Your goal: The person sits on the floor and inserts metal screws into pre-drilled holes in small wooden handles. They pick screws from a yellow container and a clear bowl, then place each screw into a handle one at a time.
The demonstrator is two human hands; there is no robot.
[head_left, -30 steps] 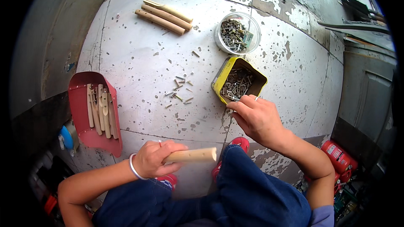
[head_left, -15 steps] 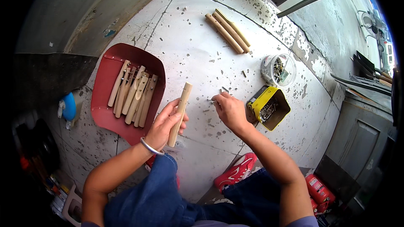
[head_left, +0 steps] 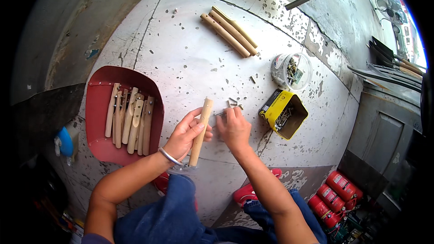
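Observation:
My left hand (head_left: 184, 136) is wrapped round a short round wooden handle (head_left: 200, 132), which stands tilted with its upper end leaning right. Just right of it, the fingers of my right hand (head_left: 235, 130) are pinched on a thin metal bolt (head_left: 219, 113) that points toward the handle. Several loose bolts (head_left: 233, 103) lie on the floor beyond my right fingertips. To the left, a red metal pan (head_left: 96, 151) holds several wooden handles (head_left: 135, 118) with metal fittings on some. Below my left wrist sits a clear plastic dish (head_left: 181, 170), partly hidden.
On the right stand a yellow tin (head_left: 273, 107) of bolts and a clear plastic tub (head_left: 310, 77) of small metal parts. Several wooden handles (head_left: 228, 34) lie at the far side. Red fire extinguishers (head_left: 337, 190) are at lower right, and a blue object (head_left: 68, 142) is at far left.
My right hand has come left from the loose bolts toward the handle, with a bolt between its fingers. My left hand keeps its hold on the handle. The view has shifted slightly.

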